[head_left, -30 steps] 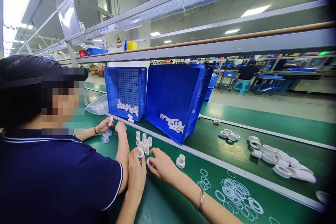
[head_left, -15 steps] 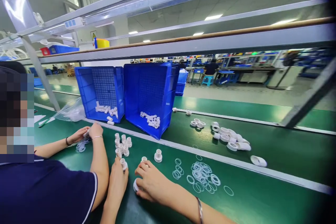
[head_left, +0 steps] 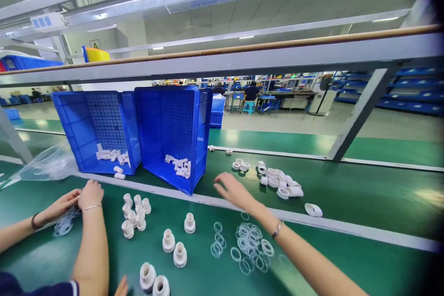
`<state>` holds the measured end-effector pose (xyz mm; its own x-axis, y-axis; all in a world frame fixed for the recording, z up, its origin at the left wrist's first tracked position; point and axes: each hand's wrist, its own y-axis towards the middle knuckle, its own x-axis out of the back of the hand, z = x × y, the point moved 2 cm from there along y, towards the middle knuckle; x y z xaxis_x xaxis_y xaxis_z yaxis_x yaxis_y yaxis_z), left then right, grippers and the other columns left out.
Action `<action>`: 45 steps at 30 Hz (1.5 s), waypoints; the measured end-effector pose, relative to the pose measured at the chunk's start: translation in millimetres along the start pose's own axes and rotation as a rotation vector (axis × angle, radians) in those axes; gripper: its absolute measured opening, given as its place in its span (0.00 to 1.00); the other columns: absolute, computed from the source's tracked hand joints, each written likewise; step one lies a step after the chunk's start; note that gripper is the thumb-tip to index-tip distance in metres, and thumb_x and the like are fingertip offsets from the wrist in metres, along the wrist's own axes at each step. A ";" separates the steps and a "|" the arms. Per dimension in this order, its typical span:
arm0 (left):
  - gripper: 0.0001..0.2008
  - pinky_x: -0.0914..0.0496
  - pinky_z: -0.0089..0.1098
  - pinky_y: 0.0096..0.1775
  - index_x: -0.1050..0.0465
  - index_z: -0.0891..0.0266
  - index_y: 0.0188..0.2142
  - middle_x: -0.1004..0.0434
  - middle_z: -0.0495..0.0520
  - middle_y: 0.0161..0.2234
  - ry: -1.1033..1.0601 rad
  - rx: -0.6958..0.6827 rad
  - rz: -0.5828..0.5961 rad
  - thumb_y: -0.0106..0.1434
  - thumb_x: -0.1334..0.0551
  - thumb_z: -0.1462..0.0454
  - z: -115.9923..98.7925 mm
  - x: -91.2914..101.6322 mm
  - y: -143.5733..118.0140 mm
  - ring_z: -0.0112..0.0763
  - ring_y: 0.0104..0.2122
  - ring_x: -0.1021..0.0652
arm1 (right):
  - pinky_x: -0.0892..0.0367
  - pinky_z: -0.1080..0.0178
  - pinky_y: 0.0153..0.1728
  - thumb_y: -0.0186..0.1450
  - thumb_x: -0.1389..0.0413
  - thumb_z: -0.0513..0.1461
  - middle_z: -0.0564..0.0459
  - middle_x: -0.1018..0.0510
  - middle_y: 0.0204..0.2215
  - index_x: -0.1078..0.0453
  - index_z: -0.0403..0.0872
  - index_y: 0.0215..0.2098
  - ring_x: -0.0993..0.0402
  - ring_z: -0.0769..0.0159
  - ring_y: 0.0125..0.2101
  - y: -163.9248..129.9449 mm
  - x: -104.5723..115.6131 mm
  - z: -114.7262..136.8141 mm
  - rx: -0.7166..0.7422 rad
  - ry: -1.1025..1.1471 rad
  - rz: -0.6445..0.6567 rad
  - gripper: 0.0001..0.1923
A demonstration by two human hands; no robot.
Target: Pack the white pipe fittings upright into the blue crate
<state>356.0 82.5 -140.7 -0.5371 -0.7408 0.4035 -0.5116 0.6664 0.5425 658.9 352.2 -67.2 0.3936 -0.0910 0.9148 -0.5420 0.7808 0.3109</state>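
My right hand [head_left: 234, 190] reaches out over the white strip in front of the blue bins, fingers stretched and nothing in them. Only some fingertips of my left hand [head_left: 122, 286] show at the bottom edge; they are extended and hold nothing visible. Close to them stand two white flanged pipe fittings [head_left: 147, 276]. Farther in are two more fittings [head_left: 179, 255] side by side and a single fitting [head_left: 189, 223]. Thin clear rings [head_left: 249, 240] lie in a loose pile below my right forearm. White collars and short tubes [head_left: 277, 179] lie beyond the strip, right of my hand.
A co-worker's hands [head_left: 90, 194] are close together at the left, above more rings [head_left: 64, 226]. Between us stands a cluster of fittings [head_left: 132, 216]. Two tilted blue bins [head_left: 201, 148] hold small white tubes. A metal shelf rail [head_left: 222, 64] crosses overhead.
My right hand has left the fittings and moved up and forward across the strip. My left hand has let go of a fitting and drawn back to the bottom edge. The view has turned right.
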 end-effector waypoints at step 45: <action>0.21 0.29 0.39 0.53 0.37 0.51 0.59 0.33 0.56 0.55 0.129 -0.214 -0.137 0.68 0.45 0.67 -97.7 -7.6 -39.7 0.36 0.55 0.29 | 0.34 0.67 0.25 0.63 0.48 0.64 0.54 0.34 0.29 0.42 0.45 0.40 0.36 0.71 0.26 -51.1 13.4 100.6 -0.181 1.067 0.553 0.31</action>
<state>445.9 53.3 -93.3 -0.3763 -0.8364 0.3986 -0.4131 0.5365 0.7359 617.2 248.8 -44.8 0.6014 0.7697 0.2140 -0.7522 0.6358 -0.1730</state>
